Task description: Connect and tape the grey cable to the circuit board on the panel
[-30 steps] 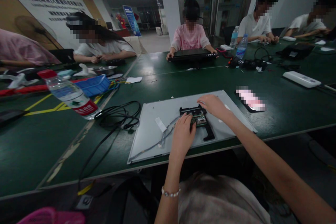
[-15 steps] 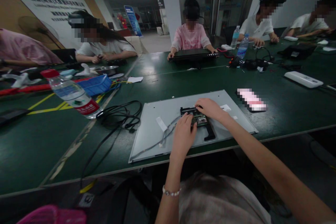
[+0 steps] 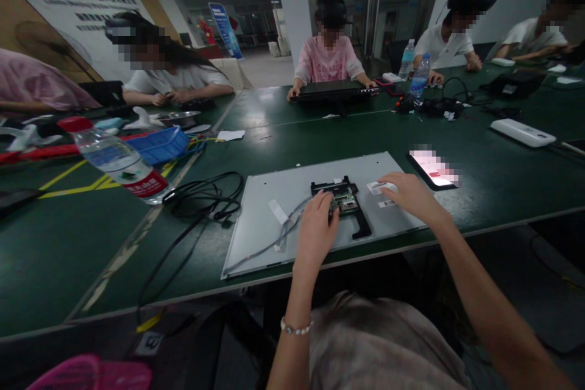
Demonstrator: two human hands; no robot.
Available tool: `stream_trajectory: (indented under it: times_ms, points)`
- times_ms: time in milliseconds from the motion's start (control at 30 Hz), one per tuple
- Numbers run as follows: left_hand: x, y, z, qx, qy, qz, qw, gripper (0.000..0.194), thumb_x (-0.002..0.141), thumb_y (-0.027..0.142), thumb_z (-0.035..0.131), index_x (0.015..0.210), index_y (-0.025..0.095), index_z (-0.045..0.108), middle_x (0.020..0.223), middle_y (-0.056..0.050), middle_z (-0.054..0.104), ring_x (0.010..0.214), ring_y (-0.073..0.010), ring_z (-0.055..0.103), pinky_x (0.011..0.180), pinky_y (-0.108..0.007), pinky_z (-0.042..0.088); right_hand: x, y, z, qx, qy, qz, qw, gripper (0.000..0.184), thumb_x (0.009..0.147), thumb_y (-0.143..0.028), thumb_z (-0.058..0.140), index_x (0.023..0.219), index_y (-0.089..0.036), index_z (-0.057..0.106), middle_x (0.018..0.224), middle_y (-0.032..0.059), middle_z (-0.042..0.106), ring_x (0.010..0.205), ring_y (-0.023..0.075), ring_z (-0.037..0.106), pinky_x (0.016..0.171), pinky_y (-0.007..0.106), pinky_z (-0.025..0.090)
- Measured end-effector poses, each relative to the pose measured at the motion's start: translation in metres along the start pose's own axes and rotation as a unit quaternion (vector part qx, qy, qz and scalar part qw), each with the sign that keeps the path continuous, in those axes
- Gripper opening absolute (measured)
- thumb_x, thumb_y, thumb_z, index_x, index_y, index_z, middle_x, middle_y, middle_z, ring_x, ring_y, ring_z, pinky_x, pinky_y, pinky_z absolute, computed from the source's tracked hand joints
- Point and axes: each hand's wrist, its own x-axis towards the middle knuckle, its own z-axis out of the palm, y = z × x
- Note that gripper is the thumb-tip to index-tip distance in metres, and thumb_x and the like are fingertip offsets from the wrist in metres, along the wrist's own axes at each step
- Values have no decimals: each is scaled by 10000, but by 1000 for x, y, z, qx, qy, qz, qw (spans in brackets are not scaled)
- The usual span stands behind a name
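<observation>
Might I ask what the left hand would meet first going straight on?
The left hand would probably meet the far bar of the black, angular plastic bracket, though depth is unclear.

**Green, grey and black, with dashes of pink and red**

The table [image 3: 274,134] is dark green, with yellow stripes [image 3: 59,184] at the left of the frame. In the centre, a pale grey panel [image 3: 256,219] carries a black bracket [image 3: 362,226], a green circuit board [image 3: 345,202], a grey cable [image 3: 262,251] and white labels [image 3: 278,212]. At left, a clear bottle [image 3: 109,157] has a red cap [image 3: 75,124] and a red label band [image 3: 145,184]; behind it is a blue basket [image 3: 159,146]. The tangled cord [image 3: 218,215] is black. At lower centre, the bracelet [image 3: 297,329] is whitish, and the clothing [image 3: 365,341] greyish beige, faintly checked. At lower left, a basin [image 3: 123,376] is bright pink. A pink shirt [image 3: 326,61] shows at top centre.
</observation>
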Motion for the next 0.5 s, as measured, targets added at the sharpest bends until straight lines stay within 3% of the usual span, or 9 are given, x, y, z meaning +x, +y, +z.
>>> stream_trajectory:
  times_ms: [233, 500]
  points:
    - [-2, 3, -3, -3, 1, 7, 1000, 330, 910, 178, 465, 1234, 155, 520, 1302, -112, 578, 1302, -229, 466, 1097, -420, 386, -8, -11, 9, -117, -31, -11, 993, 256, 913, -331, 537, 1049, -172, 684, 1069, 105, 691, 1019, 242, 622, 831, 329, 474]
    - [-2, 2, -1, 8, -6, 2, 1000, 353, 910, 192, 470, 1259, 154, 503, 1316, -121, 567, 1299, -236, 472, 1091, -417, 393, -9, -20, 8, -196, -34, 2, 980, 233, 929, -167, 462, 977, -168, 690, 956, 105, 706, 917, 230, 638, 734, 303, 452]
